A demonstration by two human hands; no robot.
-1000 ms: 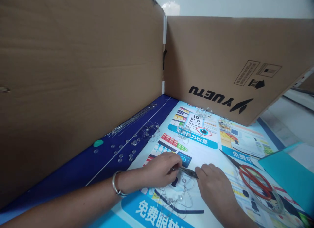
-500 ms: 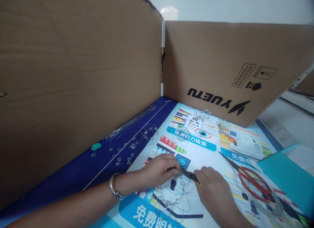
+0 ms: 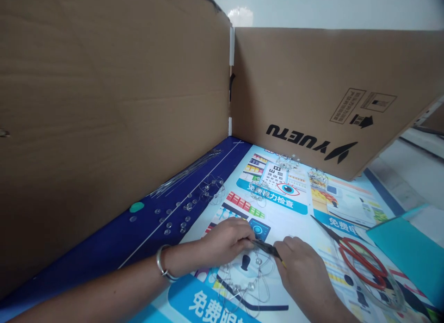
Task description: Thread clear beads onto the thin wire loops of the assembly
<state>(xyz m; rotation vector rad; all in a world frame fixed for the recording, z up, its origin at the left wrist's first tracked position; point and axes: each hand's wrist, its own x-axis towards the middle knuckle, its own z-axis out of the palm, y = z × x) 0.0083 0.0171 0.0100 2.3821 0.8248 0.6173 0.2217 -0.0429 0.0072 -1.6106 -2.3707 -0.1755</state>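
My right hand [image 3: 303, 270] is closed around the handles of a pair of pliers [image 3: 266, 247], whose dark jaws point left to my other hand. With fingers pinched at the jaw tips, my left hand [image 3: 229, 239] grips the wire of a beaded wire piece [image 3: 248, 286]. That piece, a loose ring of thin wire loops and clear beads, hangs or lies just below both hands; I cannot tell which. The exact spot where jaws and wire meet is hidden by the left fingers.
Loose clear beads [image 3: 168, 231], a green piece [image 3: 137, 207] and a bundle of wires [image 3: 183, 175] lie on the left. Further beaded wire pieces [image 3: 258, 191] sit behind. Red-handled scissors [image 3: 362, 263] rest at right on a clear ring-shaped object. Cardboard walls [image 3: 298, 82] stand around the back.
Both hands and the pliers keep almost the same pose. The view has shifted very slightly.
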